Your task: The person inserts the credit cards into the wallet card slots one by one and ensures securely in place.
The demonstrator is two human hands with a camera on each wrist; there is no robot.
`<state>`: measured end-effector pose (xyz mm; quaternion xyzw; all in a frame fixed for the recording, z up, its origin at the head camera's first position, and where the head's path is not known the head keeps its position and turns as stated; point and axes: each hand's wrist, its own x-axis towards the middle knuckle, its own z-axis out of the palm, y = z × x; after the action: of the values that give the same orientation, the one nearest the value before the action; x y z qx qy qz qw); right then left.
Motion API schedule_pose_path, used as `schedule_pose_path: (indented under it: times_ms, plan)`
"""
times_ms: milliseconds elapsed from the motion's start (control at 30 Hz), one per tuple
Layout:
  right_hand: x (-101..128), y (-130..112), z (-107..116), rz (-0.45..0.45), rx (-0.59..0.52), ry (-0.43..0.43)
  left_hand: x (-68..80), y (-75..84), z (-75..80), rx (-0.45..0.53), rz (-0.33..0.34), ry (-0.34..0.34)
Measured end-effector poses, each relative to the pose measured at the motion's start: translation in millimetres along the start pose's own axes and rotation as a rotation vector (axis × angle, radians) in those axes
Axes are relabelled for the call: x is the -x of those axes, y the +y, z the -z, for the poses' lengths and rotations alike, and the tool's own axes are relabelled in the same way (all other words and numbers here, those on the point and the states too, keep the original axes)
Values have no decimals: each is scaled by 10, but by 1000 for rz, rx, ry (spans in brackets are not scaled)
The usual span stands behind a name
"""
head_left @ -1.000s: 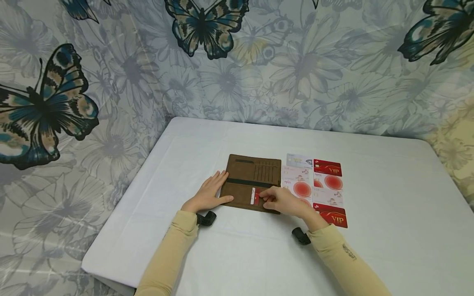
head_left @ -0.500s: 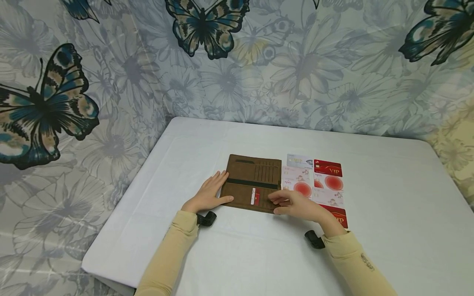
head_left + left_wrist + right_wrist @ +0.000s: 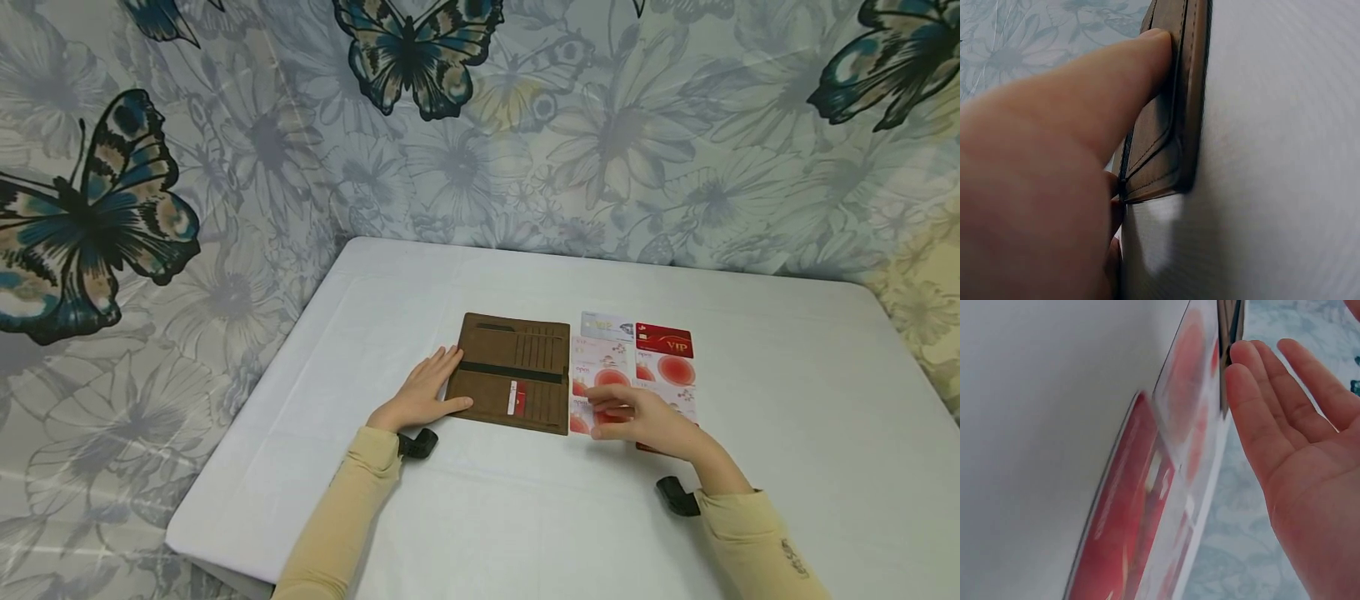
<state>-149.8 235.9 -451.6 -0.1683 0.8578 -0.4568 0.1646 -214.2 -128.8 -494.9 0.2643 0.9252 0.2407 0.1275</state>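
An open brown wallet (image 3: 487, 403) lies flat on the white table, with a red-and-white card (image 3: 519, 398) tucked into a slot of its near half. My left hand (image 3: 420, 396) rests on the wallet's left edge. In the left wrist view its thumb (image 3: 1141, 59) presses on the brown leather. My right hand (image 3: 652, 423) hovers over the near part of the laid-out cards, right of the wallet, holding nothing. The right wrist view shows its fingers (image 3: 1247, 394) extended and apart from the red card (image 3: 1122, 519) below.
Two columns of cards lie right of the wallet: a silver card (image 3: 606, 325), a red VIP card (image 3: 663, 340), and several pink-and-white ones with red circles. The white table (image 3: 787, 375) stretches beyond them to a floral butterfly curtain (image 3: 465, 167).
My right hand has left the wallet's near half, where its fingers were at the inserted card, and moved right over the cards. My left hand has stayed in place.
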Motion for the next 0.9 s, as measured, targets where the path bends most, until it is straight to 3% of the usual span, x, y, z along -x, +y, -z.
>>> schedule_pose_path:
  times_ms: [400, 900]
  plan:
    - [152, 97, 91, 8, 48, 87, 9, 20, 6, 1, -7, 5]
    - [156, 134, 127, -29, 225, 150, 10, 14, 12, 5, -1, -1]
